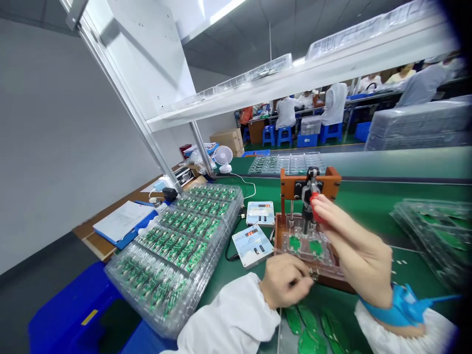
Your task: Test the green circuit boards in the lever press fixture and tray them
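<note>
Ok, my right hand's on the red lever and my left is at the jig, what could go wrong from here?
The left hand rests at the front of the jig while the right hand holds the lever; pressing down might pinch it. The boards under the clear plate could crack if seated crooked. The tray stack seems to overhang the bench edge and could slide off.

Stacked trays w/ green PCBs (177, 246) left; white meters (253, 245) beside; desk fan (223, 156) behind; blue stools (283, 135) far back.
</note>
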The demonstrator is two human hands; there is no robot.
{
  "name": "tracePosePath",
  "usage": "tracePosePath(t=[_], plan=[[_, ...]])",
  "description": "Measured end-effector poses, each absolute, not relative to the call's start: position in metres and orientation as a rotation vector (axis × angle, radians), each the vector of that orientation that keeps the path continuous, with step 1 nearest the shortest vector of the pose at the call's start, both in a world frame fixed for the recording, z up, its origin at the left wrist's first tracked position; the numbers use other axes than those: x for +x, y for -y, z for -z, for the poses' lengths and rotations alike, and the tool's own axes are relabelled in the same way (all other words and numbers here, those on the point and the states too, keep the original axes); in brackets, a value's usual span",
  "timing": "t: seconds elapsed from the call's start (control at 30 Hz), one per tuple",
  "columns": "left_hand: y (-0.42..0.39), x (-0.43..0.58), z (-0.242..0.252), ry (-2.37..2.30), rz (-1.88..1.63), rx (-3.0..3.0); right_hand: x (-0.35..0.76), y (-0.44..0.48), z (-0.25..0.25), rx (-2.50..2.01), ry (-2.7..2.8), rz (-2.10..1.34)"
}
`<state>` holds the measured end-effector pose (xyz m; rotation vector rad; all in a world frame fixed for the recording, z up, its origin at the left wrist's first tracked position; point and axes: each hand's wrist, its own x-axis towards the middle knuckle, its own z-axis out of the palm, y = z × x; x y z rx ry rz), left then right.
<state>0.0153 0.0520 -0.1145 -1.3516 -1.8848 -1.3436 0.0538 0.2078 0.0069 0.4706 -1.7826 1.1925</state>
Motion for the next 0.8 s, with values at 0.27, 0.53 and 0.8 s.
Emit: tracePosePath(t=[0.27, 0.53, 0.8], plan=[[-0.002, -0.020, 0.078, 2.176, 1.305, -0.796, 0.050, -0.210, -0.008, 0.542, 1.762, -1.257], [0.032, -0.115, 0.058, 3.083, 0.457, -1.130, 0.052, -0.210, -0.009, 0.584, 1.740, -1.289], [0.000, -0.134, 0.051, 3.266, -0.017, -1.266, 0.052, -0.210, -0.011, 0.555, 1.756, -1.264]])
